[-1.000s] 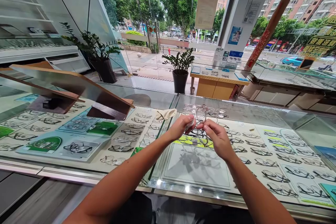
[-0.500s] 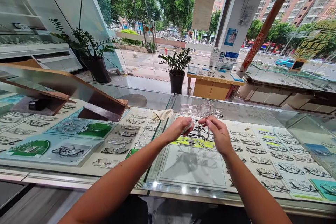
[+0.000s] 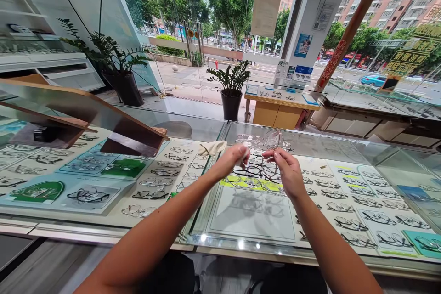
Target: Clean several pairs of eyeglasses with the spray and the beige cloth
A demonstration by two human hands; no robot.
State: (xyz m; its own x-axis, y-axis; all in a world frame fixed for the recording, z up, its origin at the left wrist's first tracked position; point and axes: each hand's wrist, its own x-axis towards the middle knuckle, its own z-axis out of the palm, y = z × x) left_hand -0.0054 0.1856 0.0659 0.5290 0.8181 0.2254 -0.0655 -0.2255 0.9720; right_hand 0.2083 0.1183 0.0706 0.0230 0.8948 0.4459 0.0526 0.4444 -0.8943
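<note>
My right hand (image 3: 289,170) pinches a thin-rimmed pair of glasses (image 3: 274,138) near the middle of the frame. The pair stands on its side, with one round lens above the fingers and the other below. To its left, my left hand (image 3: 234,161) is closed around a small white wad (image 3: 245,152), perhaps tissue or cloth; most of it is hidden in the fingers. A gap separates this hand from the glasses. Both hands are above the glass display counter (image 3: 255,234), where several clear-framed glasses (image 3: 250,140) lie just beyond them.
A crumpled beige cloth (image 3: 212,148) lies on the counter to the left. Rows of spectacles (image 3: 351,224) fill the case on both sides. A tilted wood-edged mirror or panel (image 3: 86,110) stands at left. Potted plants (image 3: 230,101) stand behind the counter.
My left hand has drawn slightly left, away from the glasses. My right hand has shifted a little right, and the glasses have turned slightly. The view has moved a little.
</note>
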